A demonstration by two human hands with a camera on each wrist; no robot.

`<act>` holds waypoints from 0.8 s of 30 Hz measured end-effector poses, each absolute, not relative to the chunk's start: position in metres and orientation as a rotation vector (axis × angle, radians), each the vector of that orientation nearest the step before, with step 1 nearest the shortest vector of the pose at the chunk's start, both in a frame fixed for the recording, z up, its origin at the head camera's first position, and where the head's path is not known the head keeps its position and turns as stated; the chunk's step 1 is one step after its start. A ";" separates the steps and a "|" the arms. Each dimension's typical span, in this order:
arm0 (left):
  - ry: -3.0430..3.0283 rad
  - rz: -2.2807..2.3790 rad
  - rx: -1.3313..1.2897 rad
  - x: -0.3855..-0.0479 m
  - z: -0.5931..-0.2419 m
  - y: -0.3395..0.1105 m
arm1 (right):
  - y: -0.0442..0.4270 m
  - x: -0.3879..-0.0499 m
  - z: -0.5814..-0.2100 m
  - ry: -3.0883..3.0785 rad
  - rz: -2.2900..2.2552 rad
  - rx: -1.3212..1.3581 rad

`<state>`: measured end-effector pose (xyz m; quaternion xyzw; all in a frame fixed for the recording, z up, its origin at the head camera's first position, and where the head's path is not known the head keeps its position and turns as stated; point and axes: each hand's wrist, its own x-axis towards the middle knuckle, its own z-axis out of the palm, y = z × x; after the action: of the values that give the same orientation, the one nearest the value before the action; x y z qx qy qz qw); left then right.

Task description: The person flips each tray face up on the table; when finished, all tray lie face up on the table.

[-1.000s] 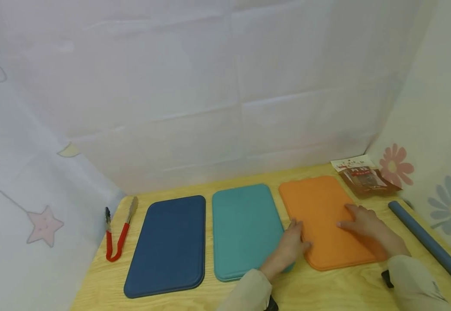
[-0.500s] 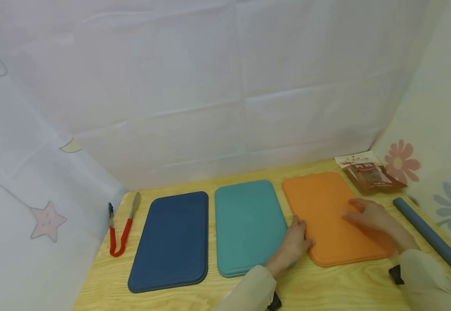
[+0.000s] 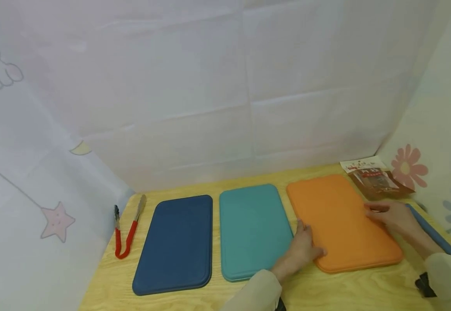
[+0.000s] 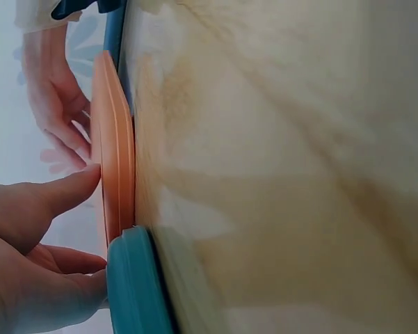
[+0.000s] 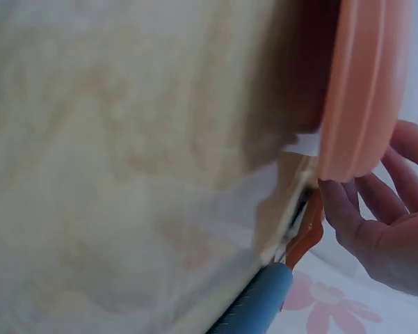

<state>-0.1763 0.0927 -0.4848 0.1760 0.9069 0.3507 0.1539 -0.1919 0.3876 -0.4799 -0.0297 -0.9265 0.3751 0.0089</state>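
A flat orange board (image 3: 338,224) with rounded corners lies at the right of the row. At its left edge rests my left hand (image 3: 300,248), with the thumb (image 4: 75,188) touching the orange surface and the fingers by the gap to the teal board (image 3: 254,231). My right hand (image 3: 398,218) pinches the orange board's right edge; in the right wrist view the thumb (image 5: 344,209) is against the rim (image 5: 358,90), the other fingers around the far side. That edge looks slightly raised, with a dark shadow under it. Some left fingertips are hidden.
A dark blue board (image 3: 175,242) lies left of the teal one. Red-handled tongs (image 3: 126,237) stand farther left. Behind the right hand are a brown packet (image 3: 376,179) and a blue-grey tube (image 5: 261,299). A white curtain (image 3: 171,86) encloses the wooden table (image 3: 105,285).
My right hand has gone from resting over the orange board's surface to its right edge and now pinches it. The left hand stays at the left edge. The view has shifted slightly.
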 end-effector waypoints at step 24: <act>2.548 0.975 0.638 -0.166 -0.476 0.080 | 0.415 -0.212 -0.397 -2.980 1.894 0.077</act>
<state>-0.1663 0.0799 -0.4755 0.2243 0.8964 0.3430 0.1689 -0.2121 0.4151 -0.3966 0.0213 -0.8278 0.5260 -0.1939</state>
